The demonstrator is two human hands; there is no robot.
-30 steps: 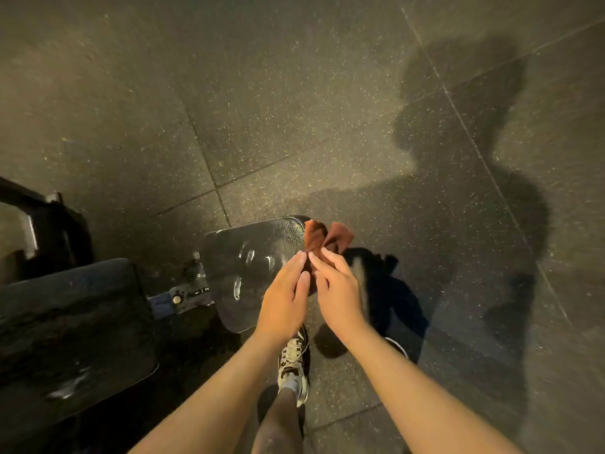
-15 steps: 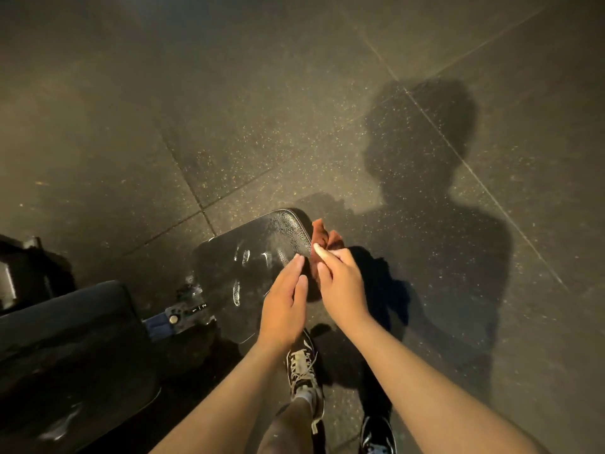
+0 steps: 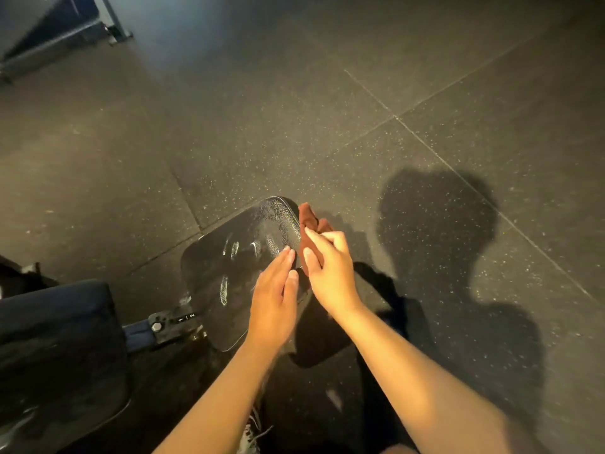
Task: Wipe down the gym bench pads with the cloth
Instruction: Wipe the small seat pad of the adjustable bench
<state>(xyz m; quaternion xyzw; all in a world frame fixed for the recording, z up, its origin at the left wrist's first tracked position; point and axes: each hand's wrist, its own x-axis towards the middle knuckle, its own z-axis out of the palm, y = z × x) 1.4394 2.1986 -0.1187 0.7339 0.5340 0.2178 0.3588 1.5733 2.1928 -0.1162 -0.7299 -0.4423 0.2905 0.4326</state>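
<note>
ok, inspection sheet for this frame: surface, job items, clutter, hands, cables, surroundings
Surface: dark speckled rubber floor tiles, seams visible.
Job's things: small bench pad, glossy with shiny streaks; larger bench pad at lower left; reddish-brown cloth bunched at the small pad's right edge.
Clutter: nothing seen.
Hands: right hand pinches the cloth; left hand, fingers straight, lies over the small pad's right edge, fingertips close to the cloth; contact cannot be told.
Cables: nothing seen.
Surroundings: bolted adjuster bracket marked 1 and 2 between the pads; metal equipment frame at top left; shoe at the bottom edge; person's shadow on the floor to the right.
</note>
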